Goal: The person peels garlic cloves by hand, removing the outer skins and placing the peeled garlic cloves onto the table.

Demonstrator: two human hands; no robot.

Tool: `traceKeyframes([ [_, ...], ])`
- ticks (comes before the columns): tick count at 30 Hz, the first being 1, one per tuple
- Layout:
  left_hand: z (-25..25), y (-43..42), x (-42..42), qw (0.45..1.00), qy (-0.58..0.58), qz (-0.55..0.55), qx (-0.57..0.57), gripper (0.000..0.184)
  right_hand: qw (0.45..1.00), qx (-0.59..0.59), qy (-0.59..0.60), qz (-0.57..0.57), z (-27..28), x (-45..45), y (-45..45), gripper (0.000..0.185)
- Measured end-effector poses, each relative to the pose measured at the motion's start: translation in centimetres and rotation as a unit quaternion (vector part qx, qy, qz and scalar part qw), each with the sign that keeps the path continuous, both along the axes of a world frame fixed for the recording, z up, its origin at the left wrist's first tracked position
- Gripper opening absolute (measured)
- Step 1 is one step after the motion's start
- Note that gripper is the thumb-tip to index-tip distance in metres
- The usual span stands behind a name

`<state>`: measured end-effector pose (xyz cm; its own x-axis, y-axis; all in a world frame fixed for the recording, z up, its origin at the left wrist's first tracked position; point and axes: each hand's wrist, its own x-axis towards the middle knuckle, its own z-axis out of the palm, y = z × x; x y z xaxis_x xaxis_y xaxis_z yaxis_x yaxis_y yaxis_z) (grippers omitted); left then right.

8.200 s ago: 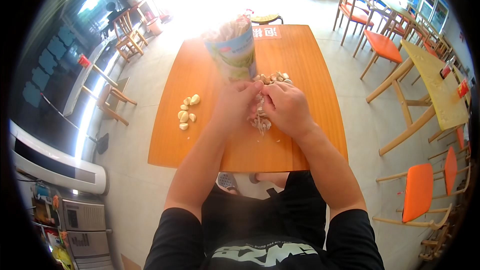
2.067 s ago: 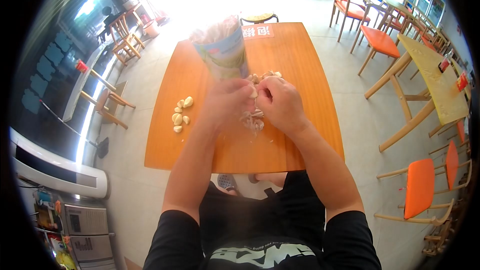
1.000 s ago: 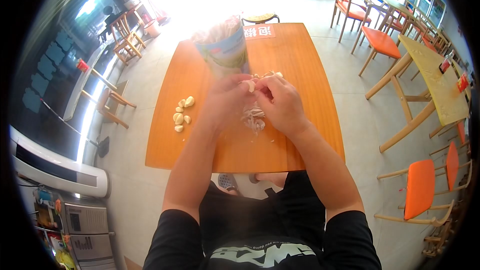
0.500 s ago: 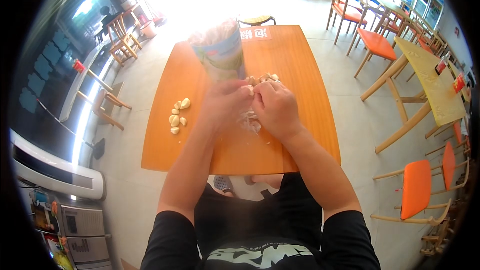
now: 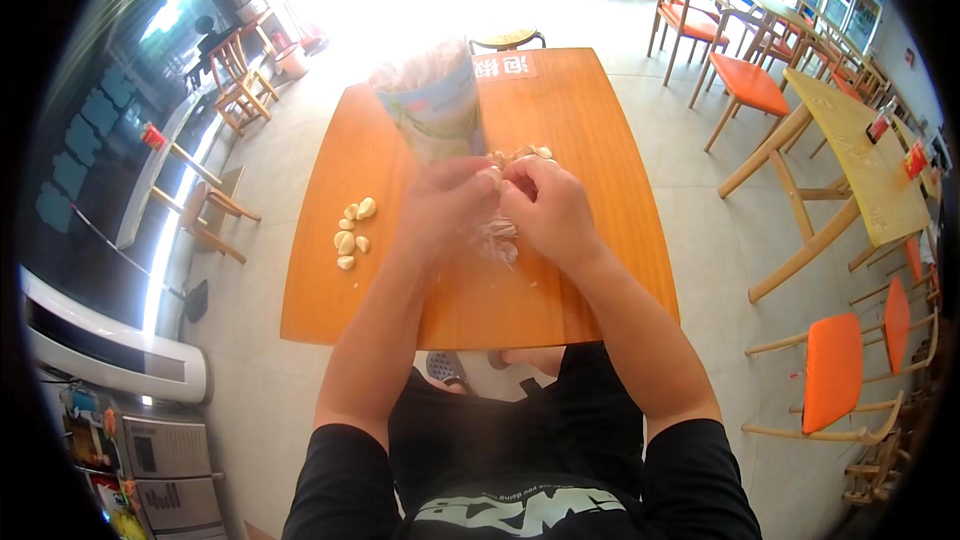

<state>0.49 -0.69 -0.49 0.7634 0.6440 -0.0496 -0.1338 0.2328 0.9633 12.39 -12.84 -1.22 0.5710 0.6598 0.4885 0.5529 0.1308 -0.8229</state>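
Over the middle of the orange wooden table (image 5: pixel 570 120), my left hand (image 5: pixel 450 202) and my right hand (image 5: pixel 547 208) meet fingertip to fingertip. Both are closed, pinching a garlic clove (image 5: pixel 495 176) mostly covered by the fingers. Just beyond them lies a small heap of unpeeled garlic cloves (image 5: pixel 535 152). Papery garlic skins (image 5: pixel 497 240) are scattered beneath my hands. To the left, several pale peeled cloves (image 5: pixel 345 240) rest in a loose group. A tall bluish-green container (image 5: pixel 435 105), hazy in glare, stands behind my left hand with whitish contents up to its top.
A red-and-white label (image 5: pixel 505 65) is stuck at the table's far end, with a stool (image 5: pixel 508 39) behind it. Orange-seated chairs (image 5: pixel 745 85) and a yellowish table (image 5: pixel 865 155) stand on the right. Wooden chairs (image 5: pixel 240 75) line the left window side.
The fingers of my right hand have shifted slightly around the clove, with a gap now showing between thumb and forefinger. The view has moved a little; the peeled cloves lie as before.
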Motion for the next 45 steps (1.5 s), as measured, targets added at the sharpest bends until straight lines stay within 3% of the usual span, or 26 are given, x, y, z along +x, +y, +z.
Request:
traceKeyframes([
  [2, -0.1, -0.1, -0.1, 1.0, 0.001, -0.004, 0.012, 0.023, 0.998, -0.034, 0.05, 0.032, 0.0, 0.4, -0.1, 0.016],
  [11, -0.5, -0.3, 0.0, 0.999, 0.006, 0.0, 0.049, 0.024, 0.999, -0.046, 0.007, 0.012, -0.6, 0.7, 0.1, 0.016],
  [24, -0.1, -0.6, 0.1, 0.999, 0.013, 0.018, 0.05, 0.024, 0.998, -0.031, 0.043, 0.032, -0.5, 0.5, 0.1, 0.015],
  [31, -0.3, -0.5, 0.0, 0.999, -0.011, 0.006, 0.029, 0.024, 0.999, -0.02, 0.016, 0.03, -0.6, 0.6, 0.0, 0.014],
  [43, 0.6, -0.7, -0.1, 0.994, 0.025, -0.007, 0.103, 0.03, 0.994, -0.036, -0.092, -0.037, -0.7, 0.6, 0.2, 0.011],
  [45, 1.7, -0.7, -0.6, 0.99, 0.095, -0.05, 0.09, 0.036, 0.993, -0.034, -0.103, -0.047, -0.6, 0.9, 0.1, 0.011],
])
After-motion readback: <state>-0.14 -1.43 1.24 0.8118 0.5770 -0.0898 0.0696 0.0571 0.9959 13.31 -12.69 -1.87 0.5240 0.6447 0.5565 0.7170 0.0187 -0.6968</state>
